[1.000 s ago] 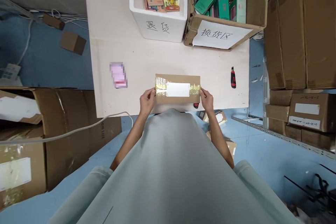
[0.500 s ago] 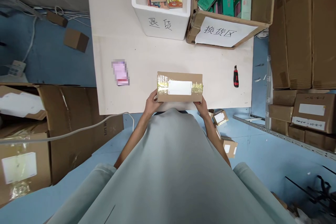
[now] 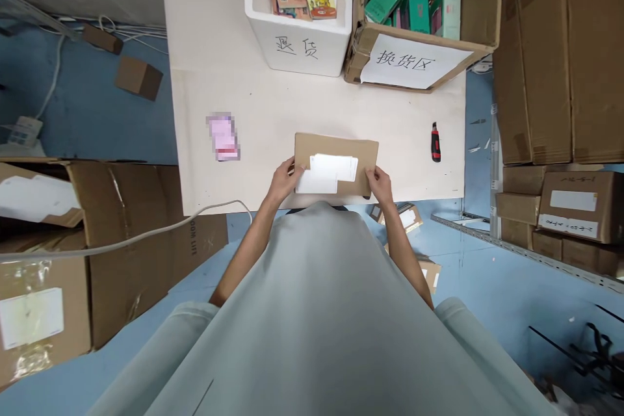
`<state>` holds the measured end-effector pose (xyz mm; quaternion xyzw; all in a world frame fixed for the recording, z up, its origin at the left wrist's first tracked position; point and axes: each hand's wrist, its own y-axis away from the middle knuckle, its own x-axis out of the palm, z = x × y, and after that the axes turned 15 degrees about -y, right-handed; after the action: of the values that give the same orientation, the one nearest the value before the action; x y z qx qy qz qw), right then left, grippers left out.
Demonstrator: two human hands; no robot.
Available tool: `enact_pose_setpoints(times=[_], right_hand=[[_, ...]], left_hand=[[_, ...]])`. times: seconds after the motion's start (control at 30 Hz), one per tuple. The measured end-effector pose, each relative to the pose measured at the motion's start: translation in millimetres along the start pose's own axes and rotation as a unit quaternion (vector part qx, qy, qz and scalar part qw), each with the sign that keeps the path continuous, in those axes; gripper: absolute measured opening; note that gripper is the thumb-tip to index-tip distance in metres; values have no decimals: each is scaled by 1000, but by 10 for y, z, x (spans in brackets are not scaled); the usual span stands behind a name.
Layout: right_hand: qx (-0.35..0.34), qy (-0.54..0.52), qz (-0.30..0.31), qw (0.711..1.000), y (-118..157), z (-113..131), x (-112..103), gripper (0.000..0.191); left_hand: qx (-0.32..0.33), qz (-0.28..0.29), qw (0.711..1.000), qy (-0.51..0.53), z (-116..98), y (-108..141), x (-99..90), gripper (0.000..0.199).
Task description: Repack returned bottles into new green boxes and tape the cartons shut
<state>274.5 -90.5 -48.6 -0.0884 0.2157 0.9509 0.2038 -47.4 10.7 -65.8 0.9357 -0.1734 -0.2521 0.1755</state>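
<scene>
A brown cardboard box (image 3: pixel 336 146) is held between my two hands at the front edge of the white table (image 3: pixel 263 97). White paper labels (image 3: pixel 316 181) overlap on the face turned up to me. My left hand (image 3: pixel 285 181) grips the box's left end, its thumb over the face near the labels. At the right end my right hand (image 3: pixel 380 183) holds on the same way, thumb on top. The fingers beneath the box are hidden. To the right lies a red and black box cutter (image 3: pixel 435 143); to the left, a pixelated pink item (image 3: pixel 224 136).
At the table's back stand a white foam bin (image 3: pixel 302 45) with booklets and a cardboard carton (image 3: pixel 482 19) with green boxes. Large cartons (image 3: pixel 121 227) flank the left, with a grey cable (image 3: pixel 160 232) crossing over them. Stacked boxes (image 3: pixel 568 208) line the right.
The box has turned in my hands: its taped face has rolled away and a face with overlapping white labels shows now. Both thumbs have come up onto it.
</scene>
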Motion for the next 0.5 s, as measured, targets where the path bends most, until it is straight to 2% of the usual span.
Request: enact_pose_setpoints(times=[0.07, 0.27, 0.33, 0.4, 0.5], right_hand=[[27, -2, -14, 1000, 14, -66, 66, 56], [32, -35, -59, 997, 205, -202, 222, 66], [24, -44, -63, 997, 244, -225, 188, 68], [19, -49, -72, 996, 257, -246, 88, 72], [23, -41, -96, 994, 252, -269, -142, 73]], left_hand=[[-1, 7, 1000, 3, 39, -48, 82, 68], [-58, -71, 995, -31, 110, 83, 234, 81], [-40, -78, 995, -46, 17, 176, 241, 79], [-3, -87, 994, -71, -162, 284, 241, 75], [96, -68, 987, -106, -533, 469, 269, 69]])
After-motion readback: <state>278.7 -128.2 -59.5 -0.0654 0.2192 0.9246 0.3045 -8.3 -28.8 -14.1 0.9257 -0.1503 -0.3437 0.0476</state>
